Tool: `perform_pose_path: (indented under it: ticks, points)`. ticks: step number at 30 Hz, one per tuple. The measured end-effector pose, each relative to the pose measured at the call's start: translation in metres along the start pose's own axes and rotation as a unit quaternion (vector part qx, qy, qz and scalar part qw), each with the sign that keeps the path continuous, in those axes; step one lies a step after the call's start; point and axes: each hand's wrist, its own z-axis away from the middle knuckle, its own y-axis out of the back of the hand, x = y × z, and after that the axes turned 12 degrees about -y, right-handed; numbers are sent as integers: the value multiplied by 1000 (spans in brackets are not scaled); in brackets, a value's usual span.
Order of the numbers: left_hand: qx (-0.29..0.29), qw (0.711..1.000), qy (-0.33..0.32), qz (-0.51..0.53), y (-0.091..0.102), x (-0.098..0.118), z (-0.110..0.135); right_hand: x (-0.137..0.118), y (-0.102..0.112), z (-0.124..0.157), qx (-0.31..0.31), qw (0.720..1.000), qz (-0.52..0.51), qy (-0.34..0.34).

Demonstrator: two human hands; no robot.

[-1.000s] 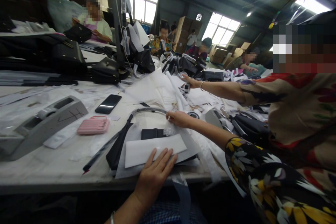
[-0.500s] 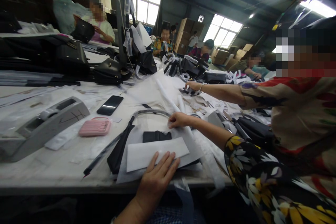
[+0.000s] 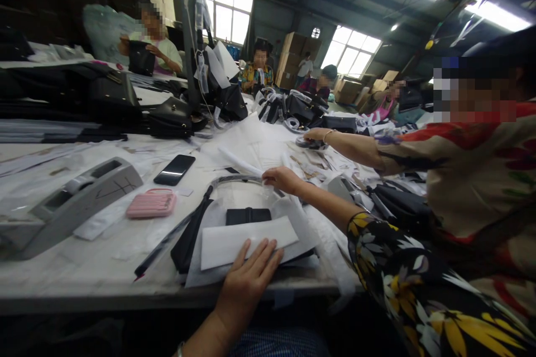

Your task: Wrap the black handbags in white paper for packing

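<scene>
At the near edge of the table (image 3: 84, 284), at 6 o'clock, the person's left hand (image 3: 247, 281) lies flat, fingers spread, on a white paper sheet (image 3: 247, 240). That sheet covers a black bag (image 3: 186, 242) lying flat under it. At 12 o'clock from there, the right hand (image 3: 285, 179) has its fingers pinched shut on the end of a folded white paper (image 3: 240, 164), just beside the bag's wrapped handle (image 3: 234, 179).

I think the flat hand should press evenly so the sheet does not slide. The pinch should pull softly so the thin paper does not rip.

The table edge is right under the left wrist, so there is little room there. A pink case (image 3: 151, 203) and a phone (image 3: 175, 169) sit at 10 o'clock. A co-worker's hand (image 3: 316, 135) works at 1 o'clock, well apart.
</scene>
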Motion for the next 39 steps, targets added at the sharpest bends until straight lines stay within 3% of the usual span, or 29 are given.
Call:
perform_pose_path:
  ticks: [7, 9, 12, 14, 19, 24, 30, 39]
  points:
    - [-2, 1000, -12, -4, 0, -1, 0, -14, 10, 32, 64, 990, 83, 89]
    - [-1, 1000, -14, -6, 1, -2, 0, -17, 14, 51, 115, 973, 114, 167]
    - [-9, 1000, -11, -2, 1, -1, 1, -23, 16, 86, 207, 923, 147, 290]
    - [-14, 1000, -8, 2, 1, -1, 2, -29, 15, 109, 230, 912, 143, 308]
    - [-11, 1000, -11, 3, -2, 0, 3, -51, 9, 157, 193, 937, 137, 256]
    - [-8, 1000, -11, 9, 0, 0, 2, -69, -1, 186, 160, 962, 119, 188]
    - [-8, 999, 8, 36, -1, 2, 2, -79, -20, 212, 211, 968, 63, 123]
    - [-34, 999, 25, 29, 5, 3, -1, -94, -46, 231, 260, 960, 47, 98]
